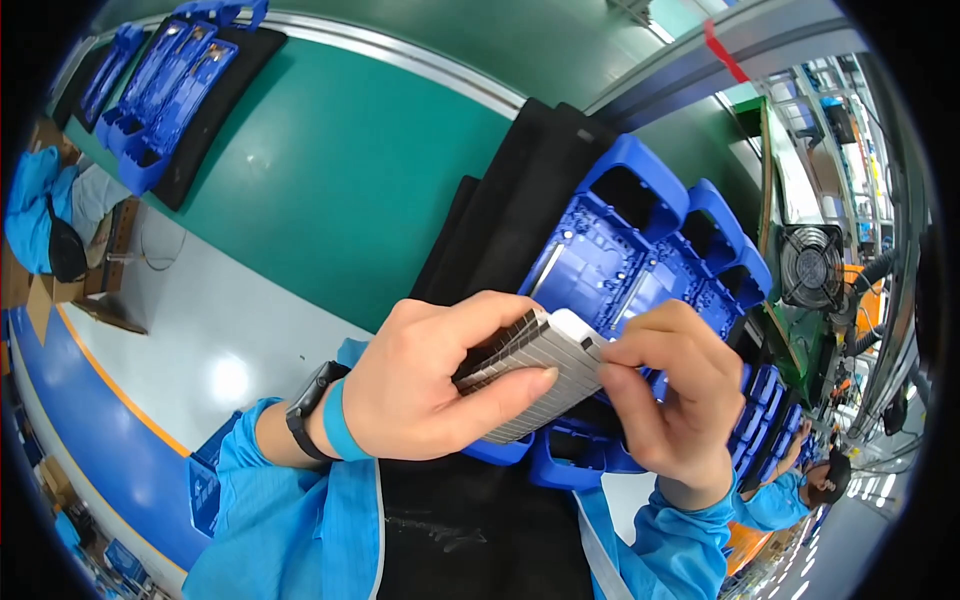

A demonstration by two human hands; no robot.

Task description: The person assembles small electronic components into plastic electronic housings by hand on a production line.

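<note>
My left hand (430, 370) is closed around a bent stack of grey sheets (545, 385) marked off by thin lines into small rectangles, its thumb lying across the front face. A pale white end shows at the top of the stack, with a small dark patch beside it. At the stack's right edge, my right hand (685, 385) is closed in a pinch, thumb against forefinger. What those fingertips hold, if anything, is too small to make out. Just behind both hands lie blue plastic housings (595, 262) with open frames and moulded ribs, partly covered by the hands.
Black foam padding (500, 200) lies under the housings on a green bench (345, 160). More blue housings (170, 85) rest on black padding at the far left. A round fan (811, 268) stands at the right. Another person (790, 495) sits at the lower right.
</note>
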